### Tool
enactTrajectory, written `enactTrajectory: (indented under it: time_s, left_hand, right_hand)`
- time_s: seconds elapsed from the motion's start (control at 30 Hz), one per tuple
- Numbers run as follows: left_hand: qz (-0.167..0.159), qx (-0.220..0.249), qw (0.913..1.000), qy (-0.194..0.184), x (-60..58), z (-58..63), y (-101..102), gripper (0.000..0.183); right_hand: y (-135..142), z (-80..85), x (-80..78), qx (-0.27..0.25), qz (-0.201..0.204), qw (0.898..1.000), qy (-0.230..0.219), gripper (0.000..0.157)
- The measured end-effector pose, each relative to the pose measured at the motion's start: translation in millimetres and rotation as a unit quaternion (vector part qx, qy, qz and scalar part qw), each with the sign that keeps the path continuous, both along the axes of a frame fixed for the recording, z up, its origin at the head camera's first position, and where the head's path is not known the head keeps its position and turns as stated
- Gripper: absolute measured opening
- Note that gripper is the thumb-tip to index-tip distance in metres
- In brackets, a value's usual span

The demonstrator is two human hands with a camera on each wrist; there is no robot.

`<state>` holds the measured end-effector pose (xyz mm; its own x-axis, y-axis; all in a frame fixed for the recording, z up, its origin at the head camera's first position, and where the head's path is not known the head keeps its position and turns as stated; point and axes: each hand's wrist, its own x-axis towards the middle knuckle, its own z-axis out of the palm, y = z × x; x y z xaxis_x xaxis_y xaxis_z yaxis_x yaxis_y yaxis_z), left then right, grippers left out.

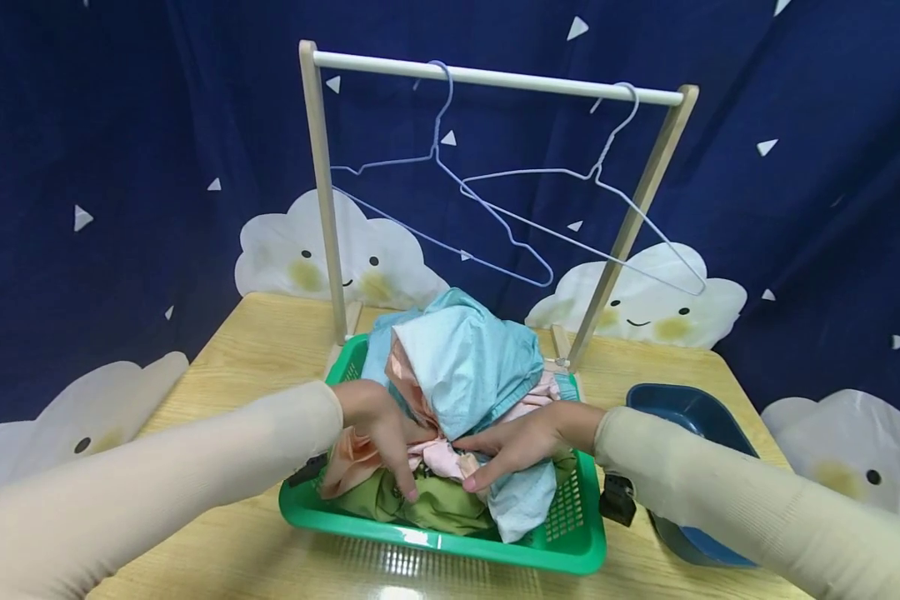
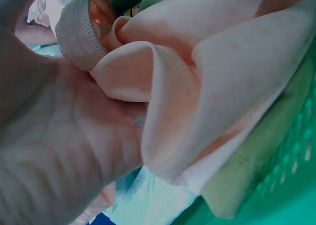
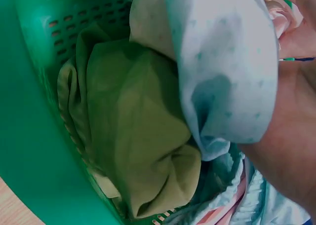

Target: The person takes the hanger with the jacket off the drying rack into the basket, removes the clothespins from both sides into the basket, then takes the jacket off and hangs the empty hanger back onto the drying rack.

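Observation:
A green plastic basket [image 1: 450,543] stands on the table, heaped with clothes. My left hand [image 1: 382,421] reaches in from the left and holds a peach garment [image 2: 173,101], whose folds hide most of its fingers. From the right, my right hand [image 1: 528,435] grips a pale blue dotted garment [image 3: 227,72]; its thumb shows and the cloth covers part of the palm. Between the hands lies bunched pink cloth [image 1: 439,458]. An olive green garment [image 1: 450,508] lies below them, while a larger light blue garment [image 1: 480,358] is piled behind.
Behind the basket rises a wooden rack with a white rail [image 1: 510,77]. A blue wire hanger [image 1: 437,154] and a white wire hanger [image 1: 596,173] hang from it. A dark blue tub [image 1: 690,404] stands at the right, partly behind the right sleeve. A navy curtain [image 1: 157,108] backs the table.

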<state>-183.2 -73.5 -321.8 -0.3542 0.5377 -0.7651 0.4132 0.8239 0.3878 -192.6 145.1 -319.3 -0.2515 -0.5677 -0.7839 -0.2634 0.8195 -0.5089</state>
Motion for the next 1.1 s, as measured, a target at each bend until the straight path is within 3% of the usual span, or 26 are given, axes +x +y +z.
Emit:
enactTrajectory:
  time_s: [0.17, 0.27, 0.5, 0.7, 0.83, 1.1]
  left_hand:
    - [-0.013, -0.021, 0.9997, -0.009, -7.3, -6.0, 6.2, 0.096]
    - [-0.006, -0.037, 0.9988, -0.032, -10.7, -10.1, 8.7, 0.093]
    - [-0.003, -0.058, 0.9972, -0.046, -14.3, -14.7, 14.2, 0.087]
    - [0.03, -0.097, 0.9927, -0.065, -14.4, -14.3, 20.0, 0.075]
    - [0.042, -0.106, 0.99, -0.083, -15.8, -13.3, 22.5, 0.066]
    - [0.041, -0.118, 0.9904, -0.061, -17.8, -15.3, 23.4, 0.062]
  right_hand:
    - [-2.8, -4.1, -4.0, 0.013, 0.016, 1.0, -0.003, 0.081]
    - [-3.7, -7.0, -5.6, 0.012, 0.018, 1.0, -0.014, 0.082]
    - [-4.5, -12.7, -8.9, 0.012, 0.024, 0.999, -0.046, 0.083]
    - [-2.5, -17.1, -12.0, 0.0, 0.009, 0.996, -0.09, 0.078]
    - [-3.4, -17.5, -14.3, 0.007, 0.004, 0.996, -0.094, 0.075]
    - [-7.6, -18.3, -17.9, 0.018, 0.005, 0.997, -0.08, 0.074]
